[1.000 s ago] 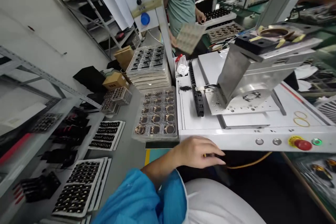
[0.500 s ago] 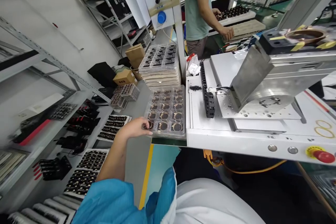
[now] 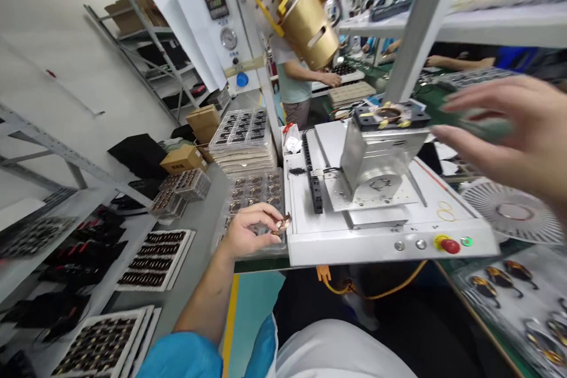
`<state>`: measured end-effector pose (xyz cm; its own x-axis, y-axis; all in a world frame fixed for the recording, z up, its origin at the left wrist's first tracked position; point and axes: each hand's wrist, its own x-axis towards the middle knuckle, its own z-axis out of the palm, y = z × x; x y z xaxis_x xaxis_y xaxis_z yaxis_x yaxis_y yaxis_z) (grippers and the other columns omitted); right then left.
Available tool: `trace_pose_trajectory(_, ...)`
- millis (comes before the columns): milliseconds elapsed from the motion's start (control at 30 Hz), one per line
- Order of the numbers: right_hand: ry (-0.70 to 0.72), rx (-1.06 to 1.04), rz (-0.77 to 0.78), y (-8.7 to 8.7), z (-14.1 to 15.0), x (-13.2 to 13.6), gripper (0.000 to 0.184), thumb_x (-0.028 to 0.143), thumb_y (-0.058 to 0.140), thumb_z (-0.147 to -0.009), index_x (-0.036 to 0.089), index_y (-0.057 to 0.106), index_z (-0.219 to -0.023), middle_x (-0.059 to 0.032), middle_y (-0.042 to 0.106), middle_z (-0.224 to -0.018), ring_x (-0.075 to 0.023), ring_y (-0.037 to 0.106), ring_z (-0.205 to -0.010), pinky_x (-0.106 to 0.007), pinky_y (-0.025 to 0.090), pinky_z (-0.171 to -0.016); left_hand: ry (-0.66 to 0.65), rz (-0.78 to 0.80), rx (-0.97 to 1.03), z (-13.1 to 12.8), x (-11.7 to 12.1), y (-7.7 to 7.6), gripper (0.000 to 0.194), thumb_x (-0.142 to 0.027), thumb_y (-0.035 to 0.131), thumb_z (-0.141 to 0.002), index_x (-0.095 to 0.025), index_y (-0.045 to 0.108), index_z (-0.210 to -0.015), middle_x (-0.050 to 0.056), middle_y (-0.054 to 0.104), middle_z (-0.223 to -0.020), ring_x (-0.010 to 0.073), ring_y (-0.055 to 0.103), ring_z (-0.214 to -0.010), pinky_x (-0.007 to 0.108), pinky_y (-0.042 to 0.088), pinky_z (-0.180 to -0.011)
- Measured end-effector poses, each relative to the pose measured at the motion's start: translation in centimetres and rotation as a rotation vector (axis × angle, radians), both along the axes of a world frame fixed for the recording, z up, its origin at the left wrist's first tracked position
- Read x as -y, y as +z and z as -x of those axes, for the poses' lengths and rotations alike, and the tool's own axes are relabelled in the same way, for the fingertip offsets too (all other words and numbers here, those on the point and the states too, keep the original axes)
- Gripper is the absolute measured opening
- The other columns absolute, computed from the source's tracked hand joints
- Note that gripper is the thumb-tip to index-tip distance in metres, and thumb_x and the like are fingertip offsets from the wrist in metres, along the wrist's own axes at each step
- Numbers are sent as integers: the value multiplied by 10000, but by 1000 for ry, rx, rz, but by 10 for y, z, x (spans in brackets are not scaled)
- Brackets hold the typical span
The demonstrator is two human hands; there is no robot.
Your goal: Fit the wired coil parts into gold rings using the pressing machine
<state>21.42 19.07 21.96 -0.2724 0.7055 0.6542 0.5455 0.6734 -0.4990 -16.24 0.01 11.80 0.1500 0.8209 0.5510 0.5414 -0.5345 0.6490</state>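
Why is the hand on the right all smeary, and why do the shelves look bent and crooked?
In the head view, the right hand is smeared by motion blur, so anything in it is too blurry to tell. The left hand, pinching a small copper piece, looks sharper. The grey metal shelf frame slants and seems bent because the wide lens stretches the edges and the camera is tilted.

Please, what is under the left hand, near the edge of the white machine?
Under the left hand is a clear plastic tray with round copper-coloured parts in its pockets. The hand covers the pockets directly below it, so their contents cannot be seen.
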Motion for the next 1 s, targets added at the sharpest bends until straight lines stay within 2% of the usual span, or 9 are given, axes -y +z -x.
trace_pose_trajectory(100, 109, 209, -81, 25, 22, -25, 333, 344, 706, -895, 136, 738, -1154, -143, 696, -1233, -328, 628, -1179, -513, 485, -1035, -2, -68, 47, -24, -20, 2, 285, -409, 762, -888, -184, 687, -729, 148, 789, -1044, 239, 764, -940, 374, 621, -829)
trace_pose_trajectory(167, 133, 330, -1, 35, 35, -43, 289, 259, 703, -872, 133, 741, -1129, -119, 722, -1171, -302, 655, -1111, -475, 513, -1001, 35, -104, 72, -34, -30, 8, 263, -306, 715, -920, -185, 638, -700, 149, 775, -1133, 258, 752, -1066, 404, 605, -918)
trace_pose_trajectory(233, 146, 387, 89, 39, 43, -58, 252, 233, 734, -825, 177, 761, -1069, -58, 745, -1029, -270, 689, -980, -438, 542, -946, 69, -153, 110, -42, -41, 18, 281, -239, 697, -917, -185, 599, -659, 125, 779, -1103, 251, 755, -1061, 399, 600, -920)
trace_pose_trajectory(367, 234, 421, 82, 44, 48, -73, 206, 286, 777, -764, 226, 777, -961, 9, 726, -827, -223, 689, -797, -378, 569, -813, 64, -261, 178, -59, -71, 53, 293, -236, 728, -891, -187, 607, -628, 57, 766, -898, 184, 743, -825, 345, 601, -782)
trace_pose_trajectory(567, 303, 331, 84, 50, 51, -71, 168, 311, 788, -772, 220, 736, -903, -15, 751, -894, -218, 699, -831, -401, 587, -851, 83, -347, 91, -94, -146, 117, 248, -382, 760, -876, -185, 721, -732, 62, 760, -929, 177, 704, -865, 308, 562, -774)
trace_pose_trajectory(667, 233, 48, 69, 46, 44, -68, 204, 309, 779, -777, 189, 694, -919, -61, 750, -939, -244, 711, -892, -434, 591, -895, 140, -299, -38, -113, -184, 132, 274, -345, 674, -935, -167, 731, -735, 70, 753, -881, 179, 681, -836, 305, 535, -769)
trace_pose_trajectory(767, 163, -176, 106, 37, 27, -62, 224, 338, 785, -763, 207, 662, -897, -75, 748, -931, -266, 721, -902, -452, 605, -883, 193, -204, -231, -132, -212, 133, 307, -294, 634, -942, -158, 712, -677, 80, 739, -816, 200, 664, -796, 332, 516, -779)
trace_pose_trajectory(900, 107, -286, 177, 16, -6, -34, 275, 390, 802, -745, 217, 643, -888, -86, 747, -926, -282, 720, -897, -471, 601, -893, 221, -137, -431, -149, -222, 133, 394, -411, 642, -937, -176, 720, -630, 91, 724, -742, 251, 666, -810, 389, 515, -822)
trace_pose_trajectory(1000, 56, -335, 252, -11, -34, 1, 324, 434, 795, -766, 198, 659, -941, -115, 749, -982, -282, 717, -914, -466, 590, -911, 196, -178, -458, -148, -217, 136, 341, -432, 646, -942, -183, 756, -737, 101, 768, -883, 280, 683, -949, 420, 513, -921)
